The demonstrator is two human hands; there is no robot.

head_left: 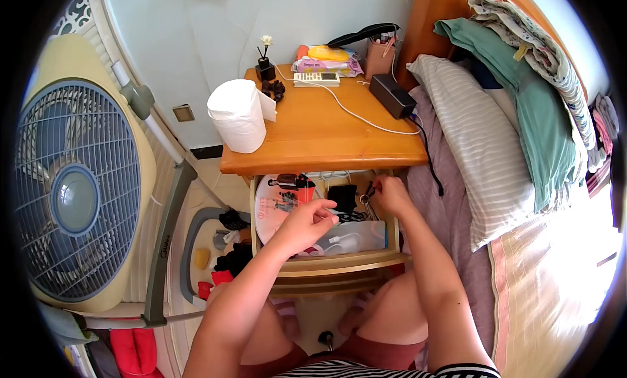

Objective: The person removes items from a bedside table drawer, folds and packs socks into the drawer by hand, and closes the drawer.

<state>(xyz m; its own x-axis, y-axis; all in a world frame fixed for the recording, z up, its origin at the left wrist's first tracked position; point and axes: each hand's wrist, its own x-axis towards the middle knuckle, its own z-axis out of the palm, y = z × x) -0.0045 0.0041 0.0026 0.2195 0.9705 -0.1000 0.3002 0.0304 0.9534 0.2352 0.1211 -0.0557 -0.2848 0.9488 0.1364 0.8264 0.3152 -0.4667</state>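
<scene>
The single view comes from the wearer's head, facing forward and steeply down over the lap, with wide, curved, black-cornered edges. The open drawer (pixel 326 264) and both hands (pixel 307 226) sit close, mid-frame; the tabletop (pixel 320 140) lies just beyond, the wall (pixel 294 12) farthest.

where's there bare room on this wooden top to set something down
Widest bare patch: the front of the wooden top, between the paper roll and the black box, nearer than the white cable. The back is crowded with the remote, packs and holder; the open drawer is cluttered too.
</scene>
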